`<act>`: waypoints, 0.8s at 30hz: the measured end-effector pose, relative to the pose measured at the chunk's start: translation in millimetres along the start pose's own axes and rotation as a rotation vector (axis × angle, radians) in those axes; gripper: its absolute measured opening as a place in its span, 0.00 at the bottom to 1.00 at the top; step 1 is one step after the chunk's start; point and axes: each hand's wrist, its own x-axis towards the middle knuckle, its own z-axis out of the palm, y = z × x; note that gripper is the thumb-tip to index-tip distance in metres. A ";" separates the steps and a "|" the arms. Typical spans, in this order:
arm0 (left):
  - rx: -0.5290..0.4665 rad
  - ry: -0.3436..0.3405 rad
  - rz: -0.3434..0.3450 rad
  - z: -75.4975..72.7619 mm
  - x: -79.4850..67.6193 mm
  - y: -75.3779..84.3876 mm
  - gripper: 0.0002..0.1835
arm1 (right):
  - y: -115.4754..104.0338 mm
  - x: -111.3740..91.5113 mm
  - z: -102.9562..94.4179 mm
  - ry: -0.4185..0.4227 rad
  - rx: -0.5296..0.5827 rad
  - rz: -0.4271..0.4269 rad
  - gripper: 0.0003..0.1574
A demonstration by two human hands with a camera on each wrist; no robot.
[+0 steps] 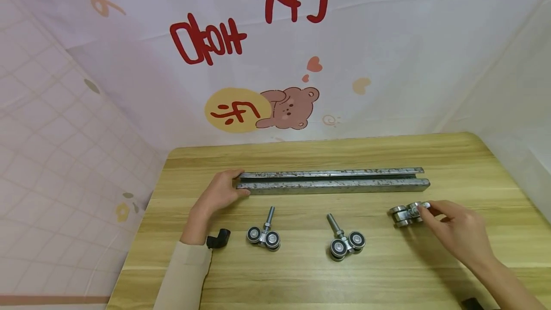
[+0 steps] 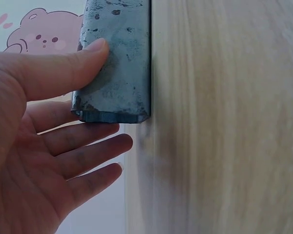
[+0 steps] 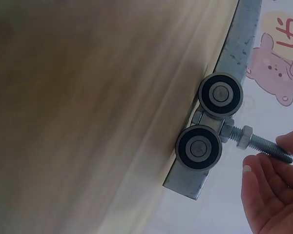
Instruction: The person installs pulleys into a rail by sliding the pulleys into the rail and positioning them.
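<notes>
A long, scuffed grey steel channel rail (image 1: 336,187) with a slot along its top lies across the table. My left hand (image 1: 220,190) pinches its left end, the thumb on the near side wall (image 2: 115,73) and the index finger behind it; the other fingers extend past the end. Off the rail's right end, my right hand (image 1: 462,228) holds a roller trolley (image 1: 402,216) by its threaded bolt (image 3: 271,147), between thumb and fingers. Its wheels (image 3: 198,148) point away from the hand, apart from the rail in the head view.
Two more roller trolleys, one at left (image 1: 271,239) and one mid-table (image 1: 338,248), lie in front of the rail with bolts pointing away. Black pieces show beside the left wrist (image 1: 218,238) and right forearm (image 1: 472,303). A printed cloth wall (image 1: 387,61) stands behind the wooden table (image 1: 301,281).
</notes>
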 end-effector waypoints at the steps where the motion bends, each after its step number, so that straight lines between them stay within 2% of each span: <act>1: -0.004 -0.002 -0.002 0.2 0.1 0.3 0.41 | -0.4 0.4 0.6 -0.003 0.002 0.012 0.06; 10: -0.011 -0.001 -0.008 -0.4 -0.6 1.0 0.41 | -3.5 4.8 2.6 -0.030 0.019 0.075 0.08; 24: -0.002 0.006 0.003 -0.9 0.4 3.2 0.40 | -7.3 6.2 -0.2 -0.055 0.041 0.112 0.11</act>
